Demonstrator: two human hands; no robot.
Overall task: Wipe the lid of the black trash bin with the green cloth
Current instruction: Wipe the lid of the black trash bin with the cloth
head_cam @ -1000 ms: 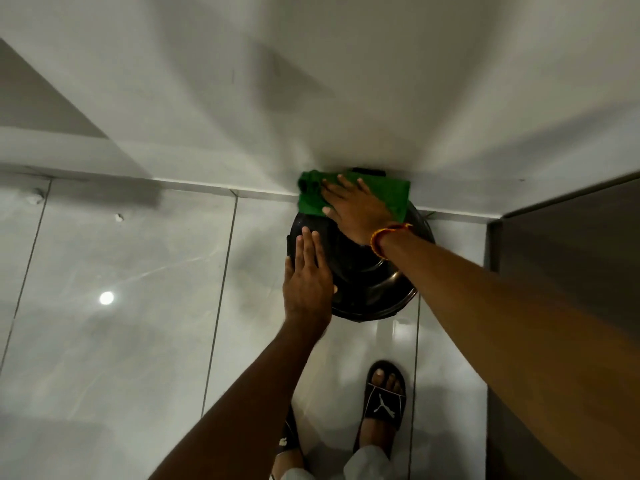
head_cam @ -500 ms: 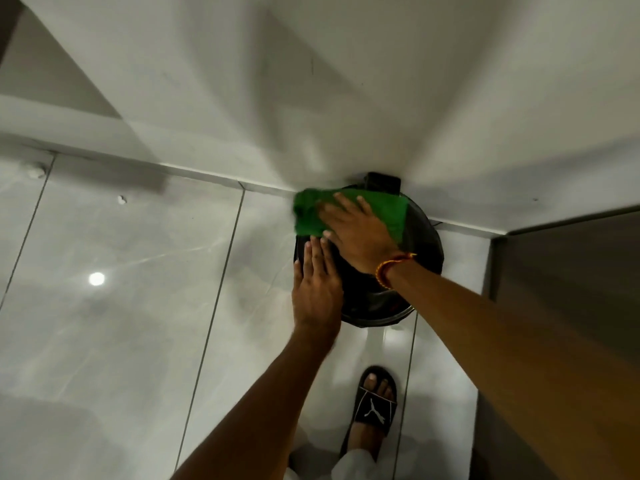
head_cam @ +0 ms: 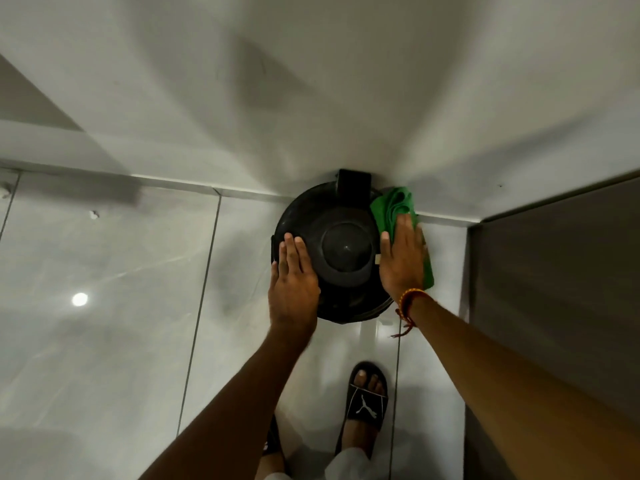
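The round black trash bin lid (head_cam: 346, 249) with a raised centre dome sits against the white wall, its hinge block (head_cam: 354, 187) at the back. My left hand (head_cam: 294, 285) lies flat on the lid's left edge, fingers together and holding nothing. My right hand (head_cam: 403, 261) presses the green cloth (head_cam: 393, 207) flat against the lid's right rim. The cloth bunches up past my fingertips and hangs over the rim beside my wrist.
Glossy grey floor tiles (head_cam: 121, 306) spread to the left, with a ceiling light reflected in them. The white wall (head_cam: 311, 98) rises behind the bin. A dark panel (head_cam: 554, 289) stands close on the right. My sandalled foot (head_cam: 369, 396) stands just in front of the bin.
My right hand has swept the green cloth from the lid's back left over to its right rim, uncovering the centre dome. My left hand stays on the left edge.
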